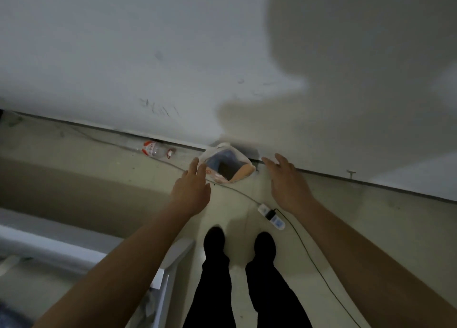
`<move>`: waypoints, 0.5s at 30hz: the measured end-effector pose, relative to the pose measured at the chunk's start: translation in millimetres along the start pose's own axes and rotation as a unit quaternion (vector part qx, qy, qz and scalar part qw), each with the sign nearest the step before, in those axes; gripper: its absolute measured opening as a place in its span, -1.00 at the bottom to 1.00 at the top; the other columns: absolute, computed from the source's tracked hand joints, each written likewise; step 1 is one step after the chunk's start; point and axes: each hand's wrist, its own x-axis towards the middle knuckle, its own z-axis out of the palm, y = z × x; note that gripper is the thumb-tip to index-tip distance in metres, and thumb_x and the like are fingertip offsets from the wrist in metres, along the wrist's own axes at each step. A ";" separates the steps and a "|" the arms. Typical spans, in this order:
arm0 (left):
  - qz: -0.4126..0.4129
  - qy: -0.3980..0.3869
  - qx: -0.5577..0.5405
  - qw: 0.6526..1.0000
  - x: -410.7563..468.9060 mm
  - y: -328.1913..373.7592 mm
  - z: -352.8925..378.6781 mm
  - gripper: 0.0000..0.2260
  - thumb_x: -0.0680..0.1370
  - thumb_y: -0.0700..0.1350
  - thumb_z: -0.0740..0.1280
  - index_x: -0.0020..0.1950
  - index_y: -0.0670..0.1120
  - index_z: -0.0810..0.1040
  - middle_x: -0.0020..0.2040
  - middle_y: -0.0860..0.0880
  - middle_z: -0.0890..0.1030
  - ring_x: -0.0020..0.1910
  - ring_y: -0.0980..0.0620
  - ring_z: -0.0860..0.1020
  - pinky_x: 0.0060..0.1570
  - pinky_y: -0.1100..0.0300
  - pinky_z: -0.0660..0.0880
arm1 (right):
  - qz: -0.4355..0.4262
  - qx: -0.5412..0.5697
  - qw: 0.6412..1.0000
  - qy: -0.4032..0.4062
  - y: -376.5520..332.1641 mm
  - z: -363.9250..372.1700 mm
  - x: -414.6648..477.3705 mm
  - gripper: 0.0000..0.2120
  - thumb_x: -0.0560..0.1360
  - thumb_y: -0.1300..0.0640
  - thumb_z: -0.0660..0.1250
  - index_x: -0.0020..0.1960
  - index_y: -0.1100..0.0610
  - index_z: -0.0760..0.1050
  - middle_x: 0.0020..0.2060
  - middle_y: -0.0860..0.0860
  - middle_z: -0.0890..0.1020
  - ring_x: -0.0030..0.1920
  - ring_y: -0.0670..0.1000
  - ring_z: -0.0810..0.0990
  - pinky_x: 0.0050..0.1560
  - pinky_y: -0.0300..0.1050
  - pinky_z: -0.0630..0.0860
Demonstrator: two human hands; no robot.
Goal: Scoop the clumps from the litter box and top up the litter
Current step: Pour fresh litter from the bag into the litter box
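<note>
Overhead, head view: crumpled white plastic bag [226,163], blue and dark inside, is sitting against the white wall [173,55]. Left hand [191,191] is hovering at the bag's left edge and right hand [286,181] just right of the bag, both with fingers spread and holding nothing. Clear plastic bottle [154,149] is lying left of the bag.

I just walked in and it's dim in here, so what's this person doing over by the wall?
A person stands facing the wall, both arms stretched toward an open bag at its foot. The left hand is at the bag's left edge, contact unclear; the right hand hovers to its right. Both have straight fingers and hold nothing. A plastic bottle lies along the wall, a power strip beside the shoes. No litter box shows.
</note>
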 end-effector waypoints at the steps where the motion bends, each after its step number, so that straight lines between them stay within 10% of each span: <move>1: -0.005 -0.017 -0.006 1.000 20.5 -6.1 18.7 -0.45 0.59 -0.06 0.25 0.52 -0.08 0.12 0.58 -0.08 0.00 0.36 -0.19 0.37 0.22 -0.06 0.40 | -0.002 -0.002 1.000 -0.010 3.7 18.7 17.6 -0.34 0.54 0.32 0.19 0.57 -0.01 0.12 0.54 0.15 0.12 0.42 0.21 0.32 0.29 0.09 0.42; 9: 0.064 -0.087 0.033 0.994 145.0 -52.6 165.7 -0.29 0.55 -0.08 0.33 0.57 0.02 -0.01 0.59 -0.03 -0.11 0.28 -0.20 0.46 0.07 -0.03 0.47 | -0.018 -0.032 0.996 -0.087 23.6 156.2 135.1 -0.20 0.51 0.38 0.18 0.61 -0.08 -0.04 0.59 0.16 -0.11 0.44 0.28 0.27 0.26 0.16 0.44; 15: 0.077 -0.065 0.038 0.994 154.1 -65.7 213.8 -0.76 0.65 -0.04 0.16 0.24 -0.07 0.50 0.15 -0.13 0.48 0.06 -0.22 0.53 -0.04 -0.02 0.45 | -0.015 -0.046 0.999 -0.014 29.6 208.3 149.4 -0.73 0.55 0.26 0.29 0.23 0.13 0.55 0.04 0.14 0.56 -0.03 0.18 0.57 -0.14 0.03 0.54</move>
